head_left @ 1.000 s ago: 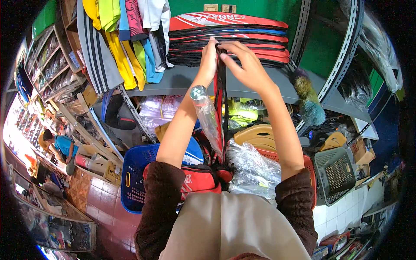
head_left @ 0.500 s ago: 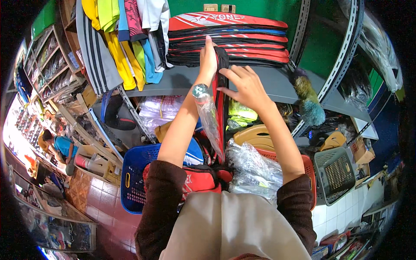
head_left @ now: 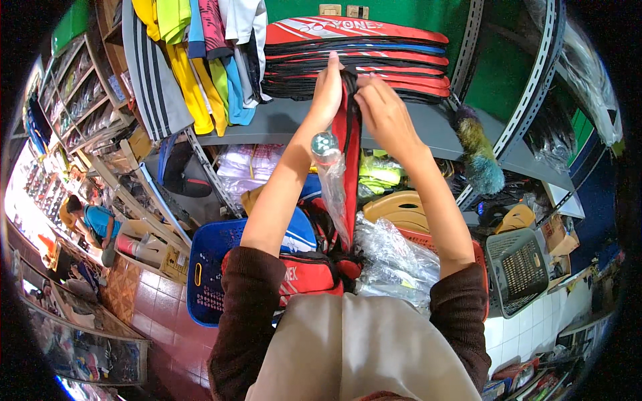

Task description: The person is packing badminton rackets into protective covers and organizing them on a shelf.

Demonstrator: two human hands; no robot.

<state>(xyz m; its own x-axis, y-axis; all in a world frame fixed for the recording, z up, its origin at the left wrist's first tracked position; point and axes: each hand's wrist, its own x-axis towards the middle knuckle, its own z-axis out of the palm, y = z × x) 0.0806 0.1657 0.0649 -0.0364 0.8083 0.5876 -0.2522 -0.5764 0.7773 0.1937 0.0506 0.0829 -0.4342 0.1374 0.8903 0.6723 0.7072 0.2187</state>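
Observation:
A narrow red and black racket bag stands edge-on in front of me. My left hand is closed around its upper end, thumb pointing up. At the bag's top right edge, the fingers of my right hand are drawn together in a pinch against the black trim; what lies between them is hidden. Beside my left wrist, a racket handle with a round green end cap pokes up in clear plastic along the bag. Its lower part runs down toward the red bag below.
A stack of red and black racket bags lies on the grey shelf. Shirts hang at left. A blue basket, plastic-wrapped items and a grey basket stand below. A duster hangs right; a person crouches far left.
My right hand has moved up to the bag's top edge, its spread fingers closing into a pinch. The bag and my left hand have shifted slightly right in the view.

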